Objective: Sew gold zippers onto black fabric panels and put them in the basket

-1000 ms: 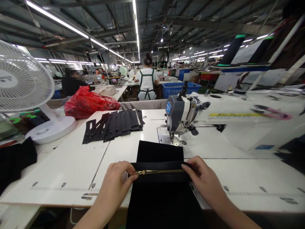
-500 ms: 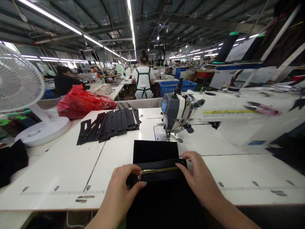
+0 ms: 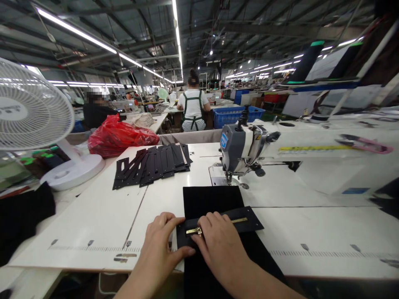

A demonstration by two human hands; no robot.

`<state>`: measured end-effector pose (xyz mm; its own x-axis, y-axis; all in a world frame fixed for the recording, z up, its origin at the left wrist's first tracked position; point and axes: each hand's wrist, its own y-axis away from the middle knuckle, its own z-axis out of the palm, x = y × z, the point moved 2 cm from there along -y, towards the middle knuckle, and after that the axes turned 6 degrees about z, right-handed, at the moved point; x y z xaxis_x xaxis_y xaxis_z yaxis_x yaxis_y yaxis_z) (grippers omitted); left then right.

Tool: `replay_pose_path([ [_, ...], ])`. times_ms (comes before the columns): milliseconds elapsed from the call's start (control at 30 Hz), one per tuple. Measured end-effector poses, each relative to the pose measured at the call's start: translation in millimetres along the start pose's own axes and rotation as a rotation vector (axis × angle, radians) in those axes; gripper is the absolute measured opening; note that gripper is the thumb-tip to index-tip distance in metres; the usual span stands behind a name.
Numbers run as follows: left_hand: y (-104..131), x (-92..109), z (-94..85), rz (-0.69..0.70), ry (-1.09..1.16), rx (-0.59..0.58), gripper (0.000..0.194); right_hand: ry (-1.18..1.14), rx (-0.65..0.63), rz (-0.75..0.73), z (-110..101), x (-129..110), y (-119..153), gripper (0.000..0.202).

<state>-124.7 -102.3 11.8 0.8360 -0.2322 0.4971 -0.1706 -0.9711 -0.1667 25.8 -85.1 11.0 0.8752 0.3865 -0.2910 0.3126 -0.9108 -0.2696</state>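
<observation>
A black strip with a gold metal zipper set in it lies slantwise across a longer piece of black fabric. My left hand grips the strip's left end between thumb and fingers. Over the strip's middle, my right hand is closed, thumb and fingers at the zipper slider. Its fingers cover part of the zipper. The strip's right end sticks out past the fabric's edge. Below, the fabric hangs over the table's front edge, partly behind my right forearm.
A sewing machine stands just beyond the fabric, with pink-handled snips on its arm. Several black slotted pieces lie fanned out on the white table. A red plastic bag and a white fan stand left. A co-worker sits ahead.
My right hand has left the strip's right end and moved left to the slider. The slider sits slightly further right along the zipper. The strip's right end now tilts downward.
</observation>
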Motion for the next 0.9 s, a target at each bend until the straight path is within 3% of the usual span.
replay_pose_path([
  [133, -3.9, 5.5, -2.2, -0.007, -0.006, -0.025, 0.038, 0.056, -0.039, 0.006, -4.6, 3.4, 7.1, 0.012],
  [333, -4.0, 4.9, 2.1, -0.049, 0.004, 0.013, 0.005, -0.124, -0.158, 0.033, -5.1, 8.9, 7.7, 0.016],
  [567, -5.6, 0.9, 4.2, 0.022, -0.003, 0.014, 0.014, -0.109, -0.061, -0.016, -17.7, 43.6, -2.0, 0.014],
  [667, -7.7, 1.5, 2.0, 0.002, 0.005, -0.018, 0.016, -0.203, -0.034, -0.019, -25.4, 60.7, -3.4, 0.011],
  [733, -8.6, 2.1, 0.2, -0.017, 0.038, -0.034, 0.020, -0.219, 0.086, 0.036, -32.7, 74.7, -5.6, 0.005],
  [800, -8.6, 2.5, -1.8, -0.038, 0.119, -0.026, 0.023, -0.151, 0.220, 0.149, -38.5, 90.6, -7.5, 0.015],
  [833, -8.2, 2.4, -2.8, -0.052, 0.175, -0.012, 0.025, -0.124, 0.225, 0.213, -39.2, 98.2, -7.9, 0.021],
  [900, -6.7, 1.1, -4.8, -0.096, 0.291, 0.038, 0.028, -0.185, 0.087, 0.316, -35.3, 110.6, -7.2, 0.028],
])
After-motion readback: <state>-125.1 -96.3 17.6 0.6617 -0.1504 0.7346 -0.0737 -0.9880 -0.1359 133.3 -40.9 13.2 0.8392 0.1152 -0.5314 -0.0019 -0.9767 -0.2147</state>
